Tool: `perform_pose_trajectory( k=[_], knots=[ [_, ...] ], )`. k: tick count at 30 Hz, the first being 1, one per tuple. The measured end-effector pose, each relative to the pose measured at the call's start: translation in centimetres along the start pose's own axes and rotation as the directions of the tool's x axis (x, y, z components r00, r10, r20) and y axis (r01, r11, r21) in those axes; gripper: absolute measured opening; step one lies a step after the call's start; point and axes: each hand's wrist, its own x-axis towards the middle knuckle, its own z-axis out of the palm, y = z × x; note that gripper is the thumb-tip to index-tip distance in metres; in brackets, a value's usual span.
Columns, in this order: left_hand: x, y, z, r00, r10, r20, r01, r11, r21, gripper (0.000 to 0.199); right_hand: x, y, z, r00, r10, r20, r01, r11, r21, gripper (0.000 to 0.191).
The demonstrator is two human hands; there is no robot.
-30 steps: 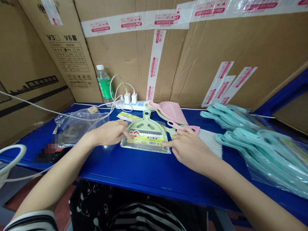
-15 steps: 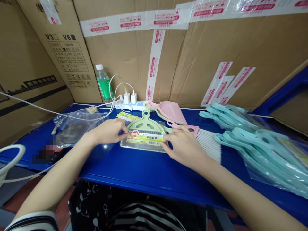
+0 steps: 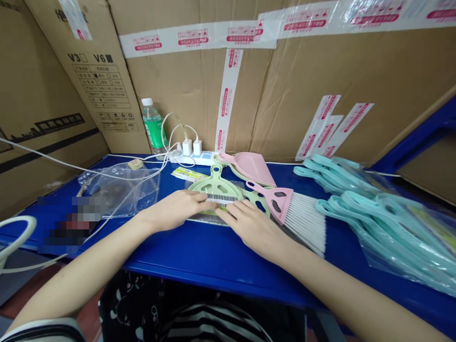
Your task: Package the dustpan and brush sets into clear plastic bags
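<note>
A green brush and dustpan (image 3: pixel 215 178) lie in a clear bag with a printed label (image 3: pixel 225 201) across its front. My left hand (image 3: pixel 178 207) rests on the left part of the label, its fingers stretched out flat. From the right, my right hand (image 3: pixel 252 224) lies on the label with its fingers extended, its fingertips close to those of my left hand. Both hands hide much of the label. Right of the bag lies a pink brush (image 3: pixel 280 204) with white bristles, beside another green handle. Behind it is a pink dustpan (image 3: pixel 254 166).
Bagged turquoise handled pieces (image 3: pixel 377 213) lie at the right. A power strip (image 3: pixel 206 157) with chargers, a green-labelled bottle (image 3: pixel 154 127), loose cables and a plastic bag (image 3: pixel 138 190) are at the left and back. A cardboard box (image 3: pixel 185 85) stands behind the blue table (image 3: pixel 199 251).
My two hands have moved inward from the label's ends to its middle and now cover more of it. My fingers lie flatter. The pink brush is more exposed.
</note>
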Motion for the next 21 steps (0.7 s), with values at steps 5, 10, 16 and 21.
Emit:
perform_pose_trajectory(
  k=[5, 10, 16, 21],
  knots=[
    [0.1, 0.2, -0.2, 0.999, -0.023, 0.038, 0.021, 0.998, 0.053, 0.058, -0.1, 0.3, -0.5, 0.998, 0.039, 0.048, -0.044, 0.992, 0.116, 0.028],
    [-0.1, 0.3, -0.5, 0.998, -0.032, 0.045, 0.030, 0.998, 0.051, 0.053, 0.0, 0.4, -1.1, 0.987, 0.114, 0.116, -0.133, 0.976, 0.173, 0.028],
    [-0.6, 0.0, -0.7, 0.998, -0.031, 0.050, 0.033, 0.999, -0.035, 0.057, 0.0, -0.2, -0.9, 0.983, 0.147, 0.114, -0.161, 0.979, 0.123, 0.034],
    [-0.7, -0.3, -1.0, 0.998, -0.033, 0.046, 0.037, 0.997, -0.073, 0.059, 0.2, -0.1, -1.2, 0.965, 0.190, 0.181, -0.215, 0.967, 0.137, 0.029]
  ],
)
